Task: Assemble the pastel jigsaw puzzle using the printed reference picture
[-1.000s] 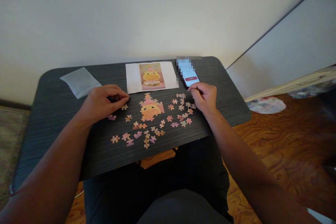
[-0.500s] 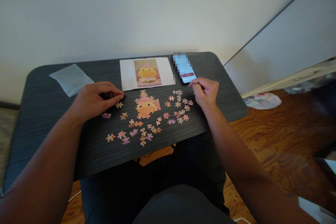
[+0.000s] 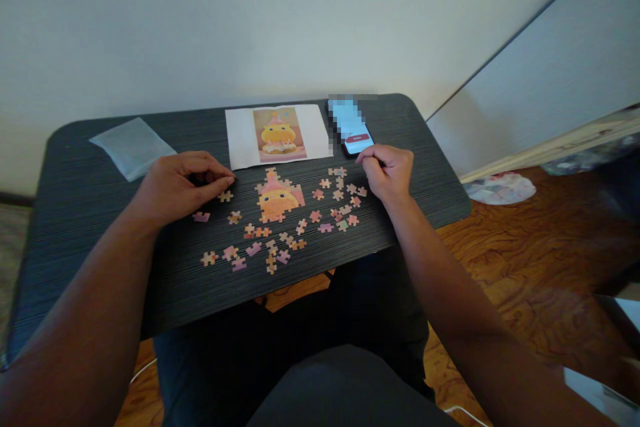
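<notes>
The partly joined puzzle (image 3: 279,198) lies on the dark surface (image 3: 190,300), just below the printed sheet (image 3: 279,135), loose pieces (image 3: 315,216) scattered to its sides and below. The left hand (image 3: 184,185) has its grip nearly pinched — I cannot tell if it holds anything. The right hand's (image 3: 389,171) grip curls loosely near the phone's (image 3: 359,138) lower end — its inside hidden.

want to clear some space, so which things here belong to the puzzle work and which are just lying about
Belong to the job:
partly joined puzzle
loose pieces
printed picture sheet, likely the reference

Probably just lying about:
phone
translucent pouch
pale bundle on the floor
</notes>
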Available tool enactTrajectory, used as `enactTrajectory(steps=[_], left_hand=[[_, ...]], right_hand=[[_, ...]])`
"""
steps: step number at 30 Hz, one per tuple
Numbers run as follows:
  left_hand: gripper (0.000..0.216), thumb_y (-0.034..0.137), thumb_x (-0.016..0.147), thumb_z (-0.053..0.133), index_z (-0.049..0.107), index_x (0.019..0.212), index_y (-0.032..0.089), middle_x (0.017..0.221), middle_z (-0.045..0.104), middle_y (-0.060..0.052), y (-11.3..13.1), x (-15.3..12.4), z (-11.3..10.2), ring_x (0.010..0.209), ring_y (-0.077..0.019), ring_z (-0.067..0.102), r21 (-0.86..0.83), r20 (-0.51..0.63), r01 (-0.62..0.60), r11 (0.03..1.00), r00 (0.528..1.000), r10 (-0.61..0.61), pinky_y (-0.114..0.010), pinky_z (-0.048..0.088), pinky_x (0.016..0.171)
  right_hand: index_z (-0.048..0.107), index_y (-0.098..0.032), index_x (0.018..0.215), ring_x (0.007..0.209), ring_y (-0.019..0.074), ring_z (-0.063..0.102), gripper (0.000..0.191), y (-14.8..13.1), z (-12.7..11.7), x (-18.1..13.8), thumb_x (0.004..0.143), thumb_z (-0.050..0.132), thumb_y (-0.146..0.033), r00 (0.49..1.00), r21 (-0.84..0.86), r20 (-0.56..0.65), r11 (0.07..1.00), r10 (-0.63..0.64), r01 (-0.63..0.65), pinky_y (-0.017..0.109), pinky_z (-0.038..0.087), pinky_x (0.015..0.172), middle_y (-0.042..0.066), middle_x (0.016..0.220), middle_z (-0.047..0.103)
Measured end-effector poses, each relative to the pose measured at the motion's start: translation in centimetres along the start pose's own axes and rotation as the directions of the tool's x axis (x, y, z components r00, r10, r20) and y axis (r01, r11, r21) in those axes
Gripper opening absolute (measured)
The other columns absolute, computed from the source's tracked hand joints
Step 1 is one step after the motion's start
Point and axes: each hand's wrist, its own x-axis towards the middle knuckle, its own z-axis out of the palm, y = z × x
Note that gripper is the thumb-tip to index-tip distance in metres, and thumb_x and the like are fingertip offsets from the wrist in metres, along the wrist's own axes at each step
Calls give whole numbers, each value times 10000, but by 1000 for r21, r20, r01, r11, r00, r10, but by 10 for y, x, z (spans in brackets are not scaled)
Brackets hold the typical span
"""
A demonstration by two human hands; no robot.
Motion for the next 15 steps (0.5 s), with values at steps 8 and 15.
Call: enactTrajectory(steps=[8,15], left_hand=[[231,338,1055,774,861,1122,134,1082,801,-41,-1,-1,1,893,-135,680,17,-2,3,1000,1000,-3,-306,513,785],[237,362,1049,790,858,1103,141,1066,817,-33,-2,-1,0,905,-131,670,8,9,7,1000,1000,-7,-303,521,797]], right_hand=[[809,-268,752,607,154,662,264,-2,-1,1,910,604,-215,999,18,24,999,-33,33,358,471,647,-35,668,746],[801,-265,740,601,153,648,262,0,-2,0,910,603,-241,999,8,33,1000,-15,15,362,477,651,-30,667,742]])
